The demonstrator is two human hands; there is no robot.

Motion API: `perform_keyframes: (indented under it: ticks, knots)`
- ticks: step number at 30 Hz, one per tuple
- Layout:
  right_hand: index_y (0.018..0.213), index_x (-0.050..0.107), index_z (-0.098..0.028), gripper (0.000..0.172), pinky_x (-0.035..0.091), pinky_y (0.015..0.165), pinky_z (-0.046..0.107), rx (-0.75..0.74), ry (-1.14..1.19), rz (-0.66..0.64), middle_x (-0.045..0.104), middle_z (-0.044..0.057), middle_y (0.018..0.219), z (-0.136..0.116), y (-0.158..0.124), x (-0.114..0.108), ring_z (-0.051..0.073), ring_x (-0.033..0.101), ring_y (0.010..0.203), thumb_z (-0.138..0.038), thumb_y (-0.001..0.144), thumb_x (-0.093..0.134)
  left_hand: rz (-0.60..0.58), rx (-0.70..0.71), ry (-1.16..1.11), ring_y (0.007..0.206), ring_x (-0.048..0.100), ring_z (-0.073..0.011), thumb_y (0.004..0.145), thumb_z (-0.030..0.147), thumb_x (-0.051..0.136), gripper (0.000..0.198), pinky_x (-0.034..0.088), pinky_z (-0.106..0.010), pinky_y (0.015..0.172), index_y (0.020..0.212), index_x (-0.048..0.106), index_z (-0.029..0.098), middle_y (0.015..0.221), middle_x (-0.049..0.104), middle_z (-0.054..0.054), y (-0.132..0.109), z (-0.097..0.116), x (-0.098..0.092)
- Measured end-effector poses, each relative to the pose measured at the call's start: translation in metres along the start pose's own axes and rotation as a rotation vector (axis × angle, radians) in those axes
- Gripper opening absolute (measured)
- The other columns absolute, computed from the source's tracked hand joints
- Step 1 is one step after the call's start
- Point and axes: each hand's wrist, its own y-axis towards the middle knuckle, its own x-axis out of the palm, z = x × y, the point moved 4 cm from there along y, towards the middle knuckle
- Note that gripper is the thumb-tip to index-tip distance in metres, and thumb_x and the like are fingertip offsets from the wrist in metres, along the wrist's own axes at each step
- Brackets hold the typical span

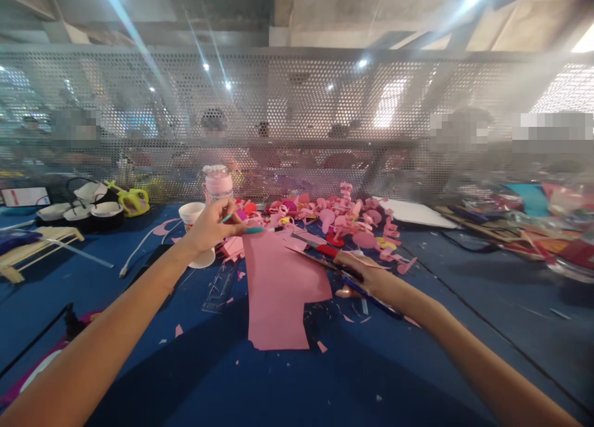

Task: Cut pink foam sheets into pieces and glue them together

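Note:
My left hand [214,224] is closed at the upper left corner of a sheet of pink paper [276,291], which hangs upright over the table. Something slim and teal [254,229] shows at its fingertips; its kind is unclear. My right hand [366,275] is closed round scissors [353,278] with dark handles, their blades pointing left across the sheet's upper right part. A stepped notch is cut out of the sheet's lower right. Behind the blades lies a red-handled tool [326,249], partly hidden. A clear ruler [218,289] lies left of the sheet.
Pink paper curls and discs [343,219] are heaped behind the sheet. A white paper cup [191,212] and pink-lidded jar [218,181] stand by my left hand. White cups [106,209] and a stick frame [41,244] are at left. A perforated metal screen [297,99] closes the back.

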Motion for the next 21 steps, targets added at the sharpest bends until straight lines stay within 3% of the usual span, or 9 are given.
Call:
perform_keyframes:
  ticks: [8,21]
  knots:
    - [0.104,0.057,-0.022,0.05,0.042,0.083,0.037,-0.039,0.035,0.024,0.06,0.009,0.105,0.012,0.003,0.005,0.028,0.053,0.098,-0.058,0.071,0.052,0.006,-0.008,0.006,0.061,0.056,-0.0136,0.062,0.025,0.072,0.045,0.036,-0.024,0.051,0.064,0.027,0.021,0.058,0.052,0.004,-0.001,0.002,0.001]
    - [0.104,0.05,-0.019,0.05,0.045,0.079,0.036,-0.007,-0.013,-0.018,0.057,0.009,0.101,-0.01,-0.008,-0.01,0.025,0.055,0.092,-0.057,0.072,0.051,0.034,-0.004,0.017,0.064,0.055,-0.0141,0.06,0.024,0.074,0.047,0.037,-0.024,0.053,0.062,0.027,0.021,0.056,0.044,0.006,0.0,0.0,-0.001]
